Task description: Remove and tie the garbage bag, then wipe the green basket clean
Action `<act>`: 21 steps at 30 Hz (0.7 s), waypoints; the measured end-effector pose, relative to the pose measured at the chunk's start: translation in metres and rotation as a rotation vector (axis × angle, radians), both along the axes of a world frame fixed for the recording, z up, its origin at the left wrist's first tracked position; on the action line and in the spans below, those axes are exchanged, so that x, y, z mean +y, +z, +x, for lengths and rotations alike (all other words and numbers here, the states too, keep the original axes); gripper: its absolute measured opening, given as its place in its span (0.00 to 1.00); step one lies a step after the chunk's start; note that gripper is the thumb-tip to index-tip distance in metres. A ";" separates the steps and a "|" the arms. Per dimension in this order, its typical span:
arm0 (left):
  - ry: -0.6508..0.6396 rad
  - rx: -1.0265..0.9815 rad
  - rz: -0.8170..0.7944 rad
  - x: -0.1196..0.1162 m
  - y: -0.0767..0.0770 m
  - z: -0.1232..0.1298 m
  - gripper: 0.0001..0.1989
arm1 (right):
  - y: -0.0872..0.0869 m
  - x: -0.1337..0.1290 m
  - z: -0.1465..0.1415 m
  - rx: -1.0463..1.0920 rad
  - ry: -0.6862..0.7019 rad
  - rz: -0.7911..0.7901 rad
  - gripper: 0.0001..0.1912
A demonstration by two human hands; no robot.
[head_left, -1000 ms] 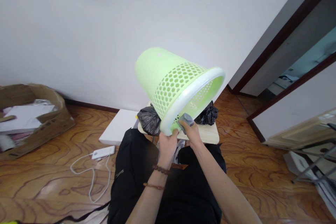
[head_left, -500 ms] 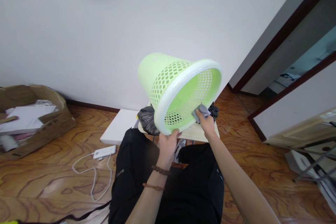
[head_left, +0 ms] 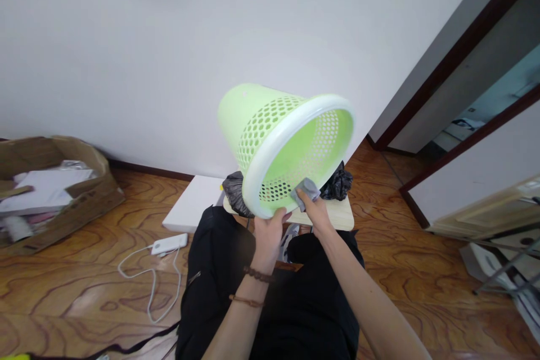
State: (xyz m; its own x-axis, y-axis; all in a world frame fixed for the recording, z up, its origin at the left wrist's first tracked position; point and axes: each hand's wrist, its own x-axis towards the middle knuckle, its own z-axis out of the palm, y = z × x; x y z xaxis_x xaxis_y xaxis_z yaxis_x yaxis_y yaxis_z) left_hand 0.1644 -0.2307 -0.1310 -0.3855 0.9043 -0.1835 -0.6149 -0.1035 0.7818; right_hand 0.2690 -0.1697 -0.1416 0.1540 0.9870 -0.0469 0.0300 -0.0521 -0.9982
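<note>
The grey cloth (head_left: 309, 185) is in a new spot now: half a second ago it is farther to the right along the edge of the green bin (head_left: 248, 109), and now it is back near the bottom, close to the left hand (head_left: 269, 232). The bin is tipped on its side, with its bottom end toward the wall (head_left: 169, 67) and its big round mouth facing the person and a bit to the right. A second ago the mouth points lower, so now more of the inside shows. The left hand is closed on the low part of the white rim (head_left: 278, 138), with the thumb on top. The right hand (head_left: 317, 216) has its fingers closed around the cloth and holds it at the low edge of the mouth. I think this means the cloth is going back and forth over the same low part, and the left hand is there to stop the bin from slipping. The bin is over a small wooden surface (head_left: 337, 215), between two black bags (head_left: 236, 191), but I cannot tell if it rests on the wood
</note>
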 end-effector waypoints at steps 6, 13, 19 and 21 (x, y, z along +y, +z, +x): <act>-0.021 -0.041 -0.018 -0.003 0.008 0.005 0.21 | 0.023 0.025 0.035 -0.135 -0.161 0.076 0.28; 0.003 -0.073 0.026 -0.005 0.010 0.011 0.23 | -0.001 -0.001 0.002 -0.039 -0.056 -0.025 0.25; 0.011 -0.104 0.034 -0.001 0.012 0.006 0.27 | 0.002 -0.005 -0.010 -0.086 -0.070 0.051 0.26; 0.009 -0.092 0.033 -0.002 0.015 0.007 0.28 | 0.011 0.000 -0.005 -0.096 -0.085 0.073 0.26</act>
State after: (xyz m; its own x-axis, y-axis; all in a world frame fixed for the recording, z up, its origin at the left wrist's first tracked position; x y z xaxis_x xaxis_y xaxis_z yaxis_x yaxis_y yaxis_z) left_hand 0.1712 -0.2324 -0.1162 -0.3769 0.9069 -0.1886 -0.6829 -0.1345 0.7180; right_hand 0.2637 -0.1701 -0.1308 0.2376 0.9704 0.0433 0.1244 0.0138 -0.9921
